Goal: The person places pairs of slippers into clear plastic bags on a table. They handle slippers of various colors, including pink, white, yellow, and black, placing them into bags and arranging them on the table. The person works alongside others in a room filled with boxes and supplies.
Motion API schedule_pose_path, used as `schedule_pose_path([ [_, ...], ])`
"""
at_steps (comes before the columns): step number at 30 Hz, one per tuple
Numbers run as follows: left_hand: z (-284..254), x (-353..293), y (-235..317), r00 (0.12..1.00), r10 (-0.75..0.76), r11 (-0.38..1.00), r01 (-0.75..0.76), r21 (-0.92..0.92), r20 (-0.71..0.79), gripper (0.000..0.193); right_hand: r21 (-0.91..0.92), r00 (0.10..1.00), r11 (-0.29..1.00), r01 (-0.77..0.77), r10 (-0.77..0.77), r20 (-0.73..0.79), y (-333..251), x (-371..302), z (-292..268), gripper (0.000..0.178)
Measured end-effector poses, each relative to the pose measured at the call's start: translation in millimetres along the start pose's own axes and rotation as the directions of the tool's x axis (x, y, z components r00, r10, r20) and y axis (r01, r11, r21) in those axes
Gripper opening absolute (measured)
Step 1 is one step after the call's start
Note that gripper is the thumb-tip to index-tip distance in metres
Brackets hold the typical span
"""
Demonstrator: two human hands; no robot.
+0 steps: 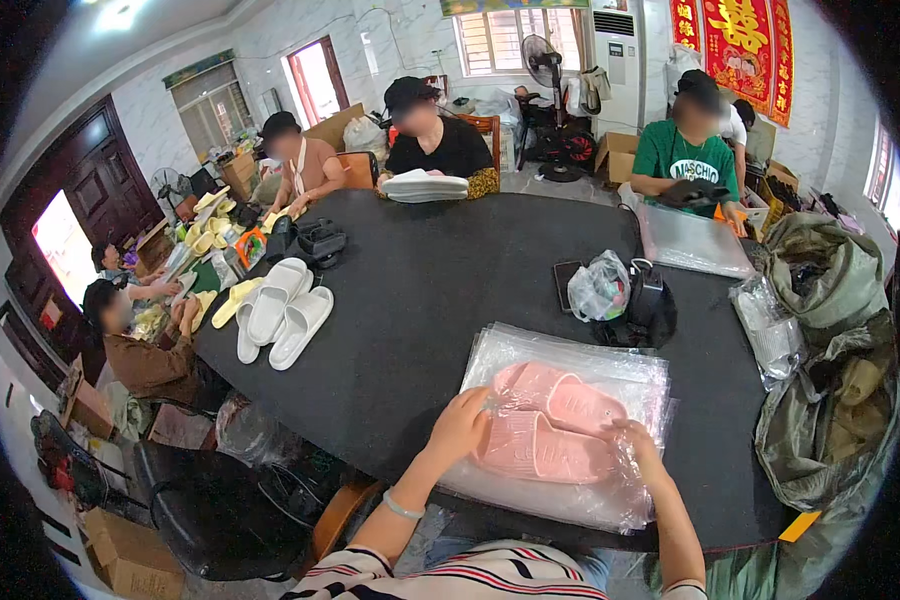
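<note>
A pair of pink slide slippers (pixel 550 447) lies side by side inside a clear plastic bag (pixel 625 490), on a stack of flat clear bags (pixel 520 350) at the table's near edge. Curled around the toe end of the bagged pair is my left hand (pixel 457 428); its fingertips are partly hidden by the slippers and film. At the heel end, my right hand (pixel 642 455) pinches the crinkled plastic between thumb and fingers. The slippers' straps face my left hand, their bare footbeds my right.
White slippers (pixel 288 310) lie on the dark table (pixel 400 290) at left. Beyond the bags sit a phone (pixel 568 286), a bundled plastic bag (pixel 600 285) and a black object (pixel 647 300). Large sacks (pixel 830 400) stand at right. Several people work around the table.
</note>
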State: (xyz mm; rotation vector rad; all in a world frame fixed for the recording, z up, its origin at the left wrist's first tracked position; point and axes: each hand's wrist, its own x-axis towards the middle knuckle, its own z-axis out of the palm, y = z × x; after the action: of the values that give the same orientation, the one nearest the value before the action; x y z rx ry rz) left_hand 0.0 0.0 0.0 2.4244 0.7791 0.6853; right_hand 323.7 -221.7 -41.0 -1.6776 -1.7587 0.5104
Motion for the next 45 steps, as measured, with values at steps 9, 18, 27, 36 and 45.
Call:
schedule_pose_path([
  [9, 40.6, 5.6, -21.5, 0.999, 0.035, 0.994, -0.036, -0.108, -0.005, 0.048, -0.498, 0.941, 0.849, 0.178, 0.0, 0.338, -97.2, 69.2, -4.1, 0.076],
  [18, 43.9, 2.2, -31.3, 0.999, -0.018, 0.99, 0.013, -0.137, -0.034, 0.048, -0.454, 0.868, 0.855, 0.25, 0.01, 0.497, -80.3, 136.5, 32.5, 0.033],
  [27, 47.0, 3.1, -18.8, 0.994, 0.031, 0.986, -0.047, 0.162, 0.1, 0.058, -0.325, 0.997, 0.943, 0.078, -0.076, 0.018, -11.0, 47.6, 14.3, 0.034],
  [36, 52.9, 5.3, -15.2, 0.988, 0.05, 0.916, -0.105, 0.388, 0.149, 0.082, -0.353, 0.931, 0.863, -0.363, 0.32, -0.175, 15.1, -86.2, -59.4, 0.034],
  [45, 35.2, 16.8, -17.7, 0.994, -0.037, 0.976, 0.057, 0.21, -0.099, 0.078, 0.152, 0.569, 0.898, -0.414, 0.385, -0.727, 5.2, -144.0, -122.5, 0.038],
])
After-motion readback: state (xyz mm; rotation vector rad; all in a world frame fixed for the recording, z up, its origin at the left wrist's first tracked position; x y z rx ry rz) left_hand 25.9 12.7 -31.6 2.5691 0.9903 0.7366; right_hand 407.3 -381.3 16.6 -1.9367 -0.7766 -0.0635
